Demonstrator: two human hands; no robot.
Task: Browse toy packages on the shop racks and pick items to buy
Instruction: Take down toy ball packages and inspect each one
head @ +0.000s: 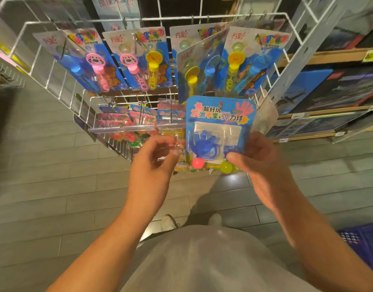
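Observation:
My right hand [259, 163] grips the lower right corner of a blue toy card [220, 123] with a blue sticky hand and pink and yellow balls, held up in front of the wire rack [80, 98]. My left hand [154, 161] hovers just left of the card with its fingers loosely curled near a clear plastic price strip [137, 128]; whether it touches the strip I cannot tell. Bubble-wand cards [137, 60] hang in a row on the upper hooks. More small toy cards [118, 116] hang on the lower hooks.
Shelves with boxed toys [337, 95] run along the right. A purple shopping basket [364, 241] sits on the floor at the lower right. Grey floor tiles [44, 165] spread to the left, and my shoes [170, 222] show below the rack.

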